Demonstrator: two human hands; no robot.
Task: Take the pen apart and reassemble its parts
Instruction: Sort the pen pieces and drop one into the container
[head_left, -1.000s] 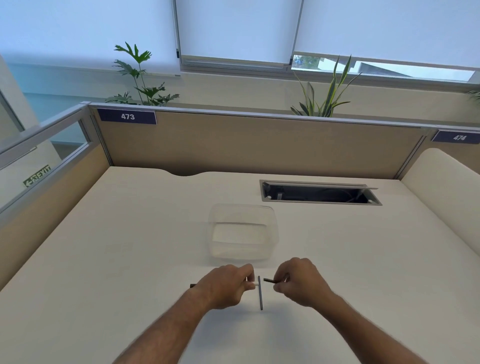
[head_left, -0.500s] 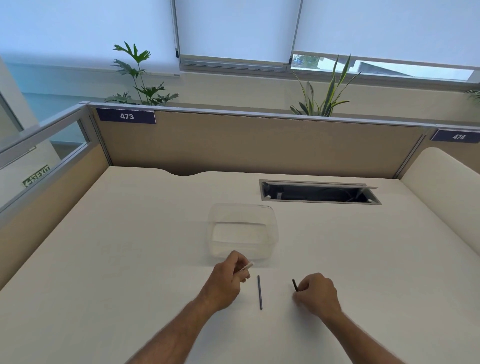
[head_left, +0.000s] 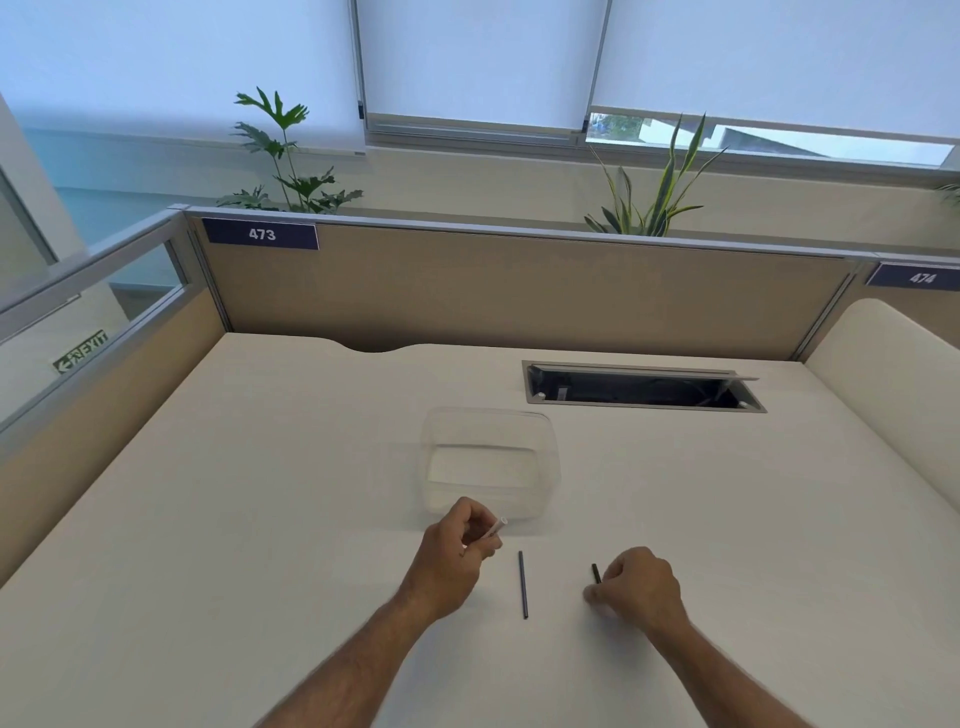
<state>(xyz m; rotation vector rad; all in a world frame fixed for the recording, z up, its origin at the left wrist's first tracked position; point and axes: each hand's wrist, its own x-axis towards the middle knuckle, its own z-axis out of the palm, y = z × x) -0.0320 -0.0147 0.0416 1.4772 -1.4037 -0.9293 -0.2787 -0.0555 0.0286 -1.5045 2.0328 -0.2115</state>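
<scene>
1. Left hand (head_left: 457, 553), lower centre, is pinching a pale pen tube (head_left: 496, 527).
2. Right hand (head_left: 636, 582) is gripping a dark pen piece (head_left: 596, 572).
3. Thin refill (head_left: 522, 584) is lying between them on the desk (head_left: 260, 519).
4. Clear tub (head_left: 491, 462), mid-frame, is showing nothing inside.

Cream table (head_left: 260, 519) boxed by tan partitions (head_left: 519, 291), numbered 473 and 474, two plants (head_left: 285, 156) behind, lowered window blinds (head_left: 467, 57) glowed with daylight.

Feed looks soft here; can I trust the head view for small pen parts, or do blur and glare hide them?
Head view: even window light, no glare on the desk; wide-angle bending at edges; the thin rod reads sharply, the clear container is faint, the left hand slightly soft.
</scene>
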